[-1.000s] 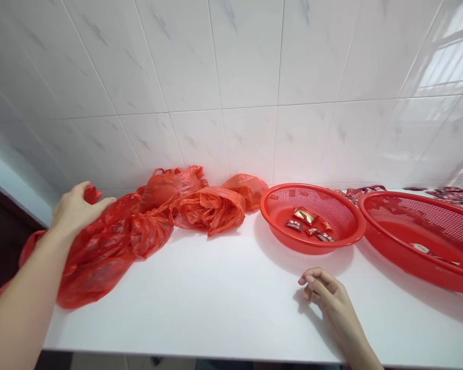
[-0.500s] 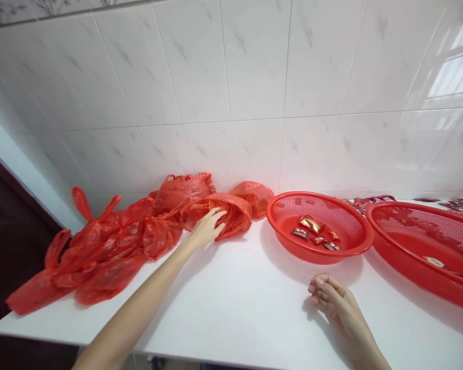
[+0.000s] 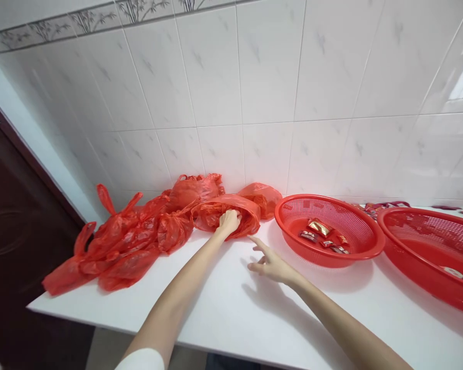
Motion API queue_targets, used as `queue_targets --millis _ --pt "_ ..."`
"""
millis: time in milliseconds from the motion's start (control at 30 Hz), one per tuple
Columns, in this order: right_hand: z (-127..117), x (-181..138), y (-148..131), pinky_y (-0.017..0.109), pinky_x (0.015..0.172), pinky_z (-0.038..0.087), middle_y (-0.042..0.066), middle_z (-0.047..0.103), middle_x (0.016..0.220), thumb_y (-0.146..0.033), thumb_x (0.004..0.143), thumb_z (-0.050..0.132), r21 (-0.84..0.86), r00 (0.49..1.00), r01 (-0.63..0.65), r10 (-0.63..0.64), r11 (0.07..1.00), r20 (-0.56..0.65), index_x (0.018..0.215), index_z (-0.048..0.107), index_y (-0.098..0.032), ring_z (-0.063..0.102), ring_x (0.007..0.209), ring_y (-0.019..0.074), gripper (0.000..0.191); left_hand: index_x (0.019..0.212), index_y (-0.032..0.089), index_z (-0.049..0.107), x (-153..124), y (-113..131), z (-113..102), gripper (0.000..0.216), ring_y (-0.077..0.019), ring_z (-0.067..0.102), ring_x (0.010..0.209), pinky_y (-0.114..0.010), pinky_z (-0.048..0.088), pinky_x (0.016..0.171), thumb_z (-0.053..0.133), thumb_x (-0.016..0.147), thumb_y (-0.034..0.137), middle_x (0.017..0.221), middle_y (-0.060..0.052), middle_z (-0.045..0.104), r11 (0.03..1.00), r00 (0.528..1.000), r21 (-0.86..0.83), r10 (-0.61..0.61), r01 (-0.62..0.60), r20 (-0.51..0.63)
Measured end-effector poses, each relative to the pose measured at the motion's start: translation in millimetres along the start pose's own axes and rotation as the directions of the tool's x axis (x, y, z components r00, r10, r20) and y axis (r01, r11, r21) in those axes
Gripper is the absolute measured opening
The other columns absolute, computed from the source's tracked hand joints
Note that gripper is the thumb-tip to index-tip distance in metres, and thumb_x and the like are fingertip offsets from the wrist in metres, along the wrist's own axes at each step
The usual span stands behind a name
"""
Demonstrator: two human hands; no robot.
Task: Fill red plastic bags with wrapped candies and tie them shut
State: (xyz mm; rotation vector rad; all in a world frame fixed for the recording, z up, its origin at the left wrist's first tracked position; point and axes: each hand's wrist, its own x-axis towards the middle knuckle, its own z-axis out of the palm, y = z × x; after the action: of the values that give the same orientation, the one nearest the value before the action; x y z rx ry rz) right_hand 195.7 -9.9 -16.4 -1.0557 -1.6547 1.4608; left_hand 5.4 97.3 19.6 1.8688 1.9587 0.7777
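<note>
My left hand (image 3: 230,222) reaches into the mouth of a red plastic bag (image 3: 249,209) that lies on its side near the wall. Its fingers are curled closed on crumpled red plastic inside; the fingertips are hidden. My right hand (image 3: 270,261) hovers over the white table, just right of and nearer than that bag. Its fingers are spread, and nothing is in them. Right of the bag stands a round red mesh basket (image 3: 332,259) with several small wrapped packets (image 3: 319,227) in red, gold and dark wrappers on its bottom.
Knotted red plastic bags (image 3: 127,241) are heaped along the table's left end. Another red bag (image 3: 268,195) leans by the wall. A larger red basket (image 3: 412,262) is at the right, with red packets (image 3: 386,205) behind it. The white table (image 3: 219,298) meets a tiled wall (image 3: 270,77).
My left hand has gone from the bag's rim into its mouth and curled closed. My right hand has moved left and forward toward the bag, fingers spreading. The view has shifted left.
</note>
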Motion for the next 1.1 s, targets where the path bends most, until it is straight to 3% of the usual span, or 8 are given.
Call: queue_targets --millis 133,300,467,600,700,867,967,1100 --pt "17 45 -2 0.026 0.052 0.050 0.015 0.063 0.130 -0.016 0.060 0.081 0.114 0.998 -0.052 0.056 0.992 -0.038 0.152 0.039 -0.027 0.060 0.054 0.0096 0.101 0.096 0.019 0.075 -7 -10 -9 0.019 -0.0290 0.064 0.117 -0.043 0.045 0.105 0.061 0.091 0.031 0.109 -0.011 0.077 0.960 0.996 -0.267 0.080 -0.085 -0.031" --pt "24 77 -2 0.026 0.047 0.053 0.014 0.068 0.111 -0.026 0.073 0.074 0.192 0.993 -0.075 0.092 0.978 -0.077 0.154 0.025 -0.023 0.068 0.055 0.0149 0.094 0.083 0.015 0.072 -16 -32 -28 0.027 -0.0264 0.070 0.099 -0.039 0.052 0.095 0.053 0.085 0.035 0.091 -0.008 0.078 0.850 0.995 -0.519 0.079 -0.096 -0.056" --pt "19 90 -7 0.029 0.049 0.056 0.018 0.067 0.115 -0.026 0.077 0.072 0.235 0.989 -0.079 0.105 0.969 -0.103 0.151 0.028 -0.023 0.072 0.061 0.0180 0.086 0.079 0.016 0.070 -26 -52 -55 0.032 -0.0239 0.070 0.086 -0.036 0.054 0.084 0.055 0.081 0.044 0.081 -0.008 0.075 0.780 0.999 -0.624 0.042 -0.041 -0.013" --pt "14 91 -15 0.029 0.049 0.056 0.011 0.072 0.100 -0.025 0.075 0.077 0.215 0.991 -0.076 0.097 0.974 -0.093 0.150 0.035 -0.022 0.069 0.054 0.0171 0.086 0.073 0.018 0.069 -37 -59 -69 0.025 -0.0258 0.068 0.090 -0.035 0.053 0.082 0.068 0.072 0.043 0.080 -0.004 0.074 0.789 0.998 -0.614 0.058 -0.028 0.029" --pt "14 87 -20 0.031 0.049 0.056 0.010 0.075 0.092 -0.031 0.073 0.082 0.195 0.993 -0.060 0.078 0.979 -0.086 0.149 0.041 -0.020 0.067 0.051 0.0176 0.087 0.069 0.019 0.070 -48 -60 -67 0.019 -0.0269 0.066 0.094 -0.035 0.052 0.086 0.072 0.068 0.038 0.081 -0.003 0.073 0.817 0.994 -0.574 0.094 -0.047 0.053" --pt "22 81 -24 0.030 0.057 0.057 0.015 0.066 0.129 -0.049 0.068 0.085 0.214 0.991 0.026 0.003 0.977 -0.134 0.136 0.058 -0.020 0.071 0.078 0.0221 0.079 0.064 0.022 0.071 -57 -52 -46 0.014 -0.0276 0.064 0.101 -0.038 0.048 0.098 0.061 0.070 0.029 0.083 -0.002 0.074 0.850 0.977 -0.520 0.178 -0.092 0.118" --pt "23 83 -21 0.027 0.056 0.054 0.010 0.072 0.109 -0.051 0.067 0.082 0.236 0.986 0.057 -0.018 0.970 -0.164 0.107 0.069 -0.018 0.067 0.083 0.0225 0.053 0.067 0.022 0.072 -54 -44 -31 0.017 -0.0277 0.064 0.105 -0.038 0.046 0.103 0.056 0.071 0.027 0.088 -0.002 0.076 0.857 0.958 -0.497 0.243 -0.138 0.153" --pt "8 82 -13 0.028 0.061 0.054 0.003 0.070 0.080 -0.052 0.071 0.075 0.295 0.981 0.087 -0.030 0.952 -0.193 0.083 0.064 -0.019 0.065 0.070 0.0182 0.037 0.093 0.020 0.075 -48 -39 -19 0.033 -0.0258 0.065 0.110 -0.035 0.047 0.103 0.046 0.083 0.033 0.109 -0.006 0.076 0.864 0.956 -0.469 0.268 -0.183 0.121"
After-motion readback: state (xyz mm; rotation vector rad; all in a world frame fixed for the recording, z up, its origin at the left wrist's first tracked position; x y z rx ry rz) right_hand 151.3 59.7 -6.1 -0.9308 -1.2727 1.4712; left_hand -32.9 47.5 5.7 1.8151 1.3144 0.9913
